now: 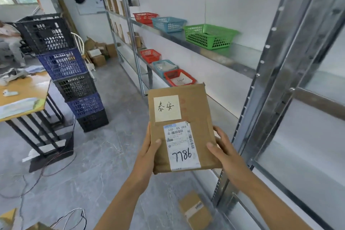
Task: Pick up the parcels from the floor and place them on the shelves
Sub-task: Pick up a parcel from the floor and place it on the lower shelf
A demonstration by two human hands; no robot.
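Grey marbled floor (pixel 104 155) runs under you beside the metal shelves (pixel 220 52) at your right; stacked crates (pixel 74 84) stand left. Your left hand (pixel 147 153) and right hand (pixel 225 153) clasp the brown parcel (pixel 197 110) by its sides, chest-high; another parcel (pixel 195 211) lies on the floor below

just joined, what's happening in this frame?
A person is sorting parcels onto shelving. Both hands, left hand and right hand, hold a flat brown parcel by its lower edges, label side up, with 7786 handwritten on the shipping label. It is held in the air in front of the metal shelves, not yet placed. The shelves carry red, blue and green baskets. Another brown parcel lies on the floor below, waiting to be picked up.
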